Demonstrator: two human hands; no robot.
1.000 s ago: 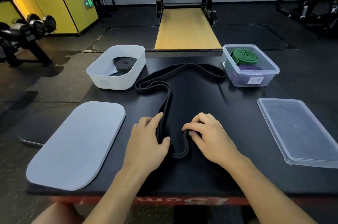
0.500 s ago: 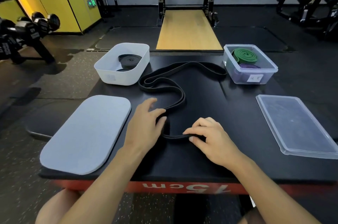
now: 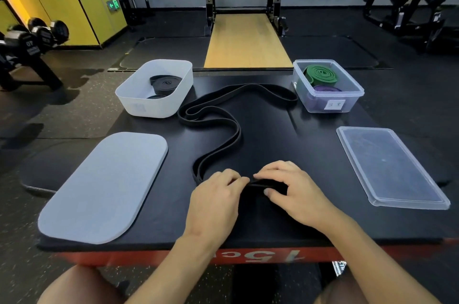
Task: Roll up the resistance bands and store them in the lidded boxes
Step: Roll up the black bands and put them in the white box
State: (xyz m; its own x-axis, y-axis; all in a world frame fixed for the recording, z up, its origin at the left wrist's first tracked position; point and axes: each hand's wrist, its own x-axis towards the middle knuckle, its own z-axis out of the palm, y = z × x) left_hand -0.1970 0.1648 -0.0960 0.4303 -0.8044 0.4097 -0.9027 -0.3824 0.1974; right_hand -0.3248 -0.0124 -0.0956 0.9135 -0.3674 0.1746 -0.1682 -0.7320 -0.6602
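A long black resistance band (image 3: 231, 141) snakes across the black platform from its far side to the near middle. My left hand (image 3: 216, 199) and my right hand (image 3: 294, 189) meet at its near end, and both pinch the folded band end between fingers and thumb. A white box (image 3: 139, 102) at the far left holds a rolled black band (image 3: 165, 85). A clear box (image 3: 352, 93) at the far right holds a rolled green band (image 3: 320, 73) and a purple band (image 3: 326, 90).
A white lid (image 3: 104, 187) lies flat at the near left and a clear lid (image 3: 390, 167) at the near right. The platform's (image 3: 323, 147) red front edge runs just below my wrists. Dumbbells on a rack stand on the floor at the far left.
My hands have come together at the band's near end and now pinch it. The band's near loop has been pulled toward the middle, and its slack has shifted left.
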